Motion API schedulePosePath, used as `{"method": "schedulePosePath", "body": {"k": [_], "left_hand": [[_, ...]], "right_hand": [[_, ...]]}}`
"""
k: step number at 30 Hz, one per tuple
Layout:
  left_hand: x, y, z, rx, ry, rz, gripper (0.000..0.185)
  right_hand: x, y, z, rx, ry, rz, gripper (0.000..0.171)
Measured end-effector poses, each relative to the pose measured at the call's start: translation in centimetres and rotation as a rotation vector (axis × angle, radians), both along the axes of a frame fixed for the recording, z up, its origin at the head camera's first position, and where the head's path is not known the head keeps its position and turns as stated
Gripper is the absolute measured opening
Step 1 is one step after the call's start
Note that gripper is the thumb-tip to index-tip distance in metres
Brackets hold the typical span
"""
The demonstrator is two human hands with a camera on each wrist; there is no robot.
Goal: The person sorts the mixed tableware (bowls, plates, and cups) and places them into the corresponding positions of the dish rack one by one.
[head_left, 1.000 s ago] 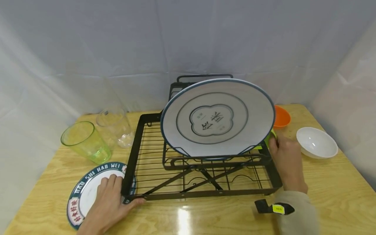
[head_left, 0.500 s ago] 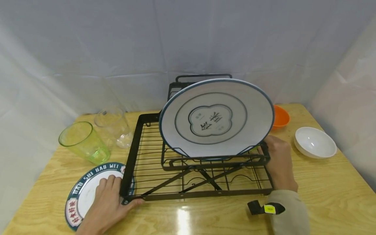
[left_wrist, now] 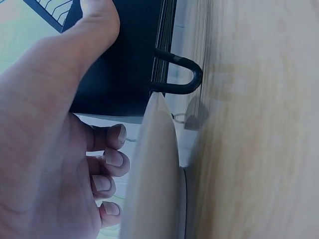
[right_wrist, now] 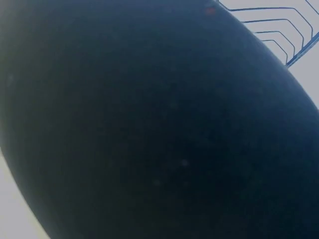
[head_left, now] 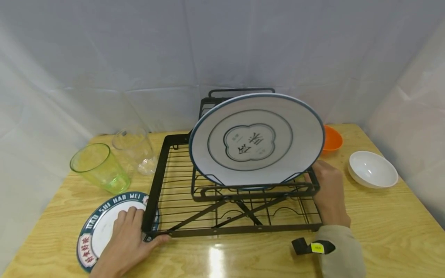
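Note:
A black wire dish rack [head_left: 174, 181] stands on the wooden table, with a big white, blue-rimmed plate [head_left: 257, 139] leaning upright in it. My left hand [head_left: 126, 237] holds the rack's front left corner. The left wrist view shows its thumb on the dark side panel [left_wrist: 124, 79] and the other fingers curled. At the rack's right side, my right hand [head_left: 329, 193] grips the side bar, fingertips hidden by plate and rack. A sliver of a green thing [head_left: 301, 176] shows near it. A dark blurred shape [right_wrist: 159, 119] fills most of the right wrist view.
A smaller plate with a lettered teal rim [head_left: 91, 226] lies under my left hand. Green [head_left: 101, 170] and clear [head_left: 139, 150] tumblers stand behind it. At right are an orange bowl [head_left: 332, 138] and a white bowl [head_left: 372, 170]. White cloth [head_left: 222, 46] hangs behind the table.
The rack's right end and my right hand have moved left, so the rack looks narrower. The green thing beside that hand is now mostly hidden. My left hand has barely moved.

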State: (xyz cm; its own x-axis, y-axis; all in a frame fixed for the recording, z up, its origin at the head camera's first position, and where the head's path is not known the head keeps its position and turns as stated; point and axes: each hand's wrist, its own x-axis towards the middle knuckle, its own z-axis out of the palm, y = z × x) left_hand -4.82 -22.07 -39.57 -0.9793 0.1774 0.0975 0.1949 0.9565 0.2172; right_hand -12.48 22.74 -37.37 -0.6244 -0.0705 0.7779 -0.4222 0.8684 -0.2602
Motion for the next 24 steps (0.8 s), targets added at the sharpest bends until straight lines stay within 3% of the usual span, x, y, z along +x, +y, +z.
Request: {"method": "schedulePosePath", "body": {"k": [13, 20, 24], "left_hand": [[0.0, 0.0, 0.02, -0.009, 0.026, -0.004, 0.085], [-0.07, -0.03, 0.02, -0.005, 0.015, -0.002, 0.085], [-0.09, -0.02, -0.03, -0.004, 0.01, -0.001, 0.086]], "right_hand": [[-0.03, 0.08, -0.19, 0.013, -0.075, -0.01, 0.02], [0.05, 0.08, -0.29, -0.039, -0.163, -0.006, 0.002], [0.06, 0.08, -0.22, -0.039, -0.197, 0.015, 0.008]]}}
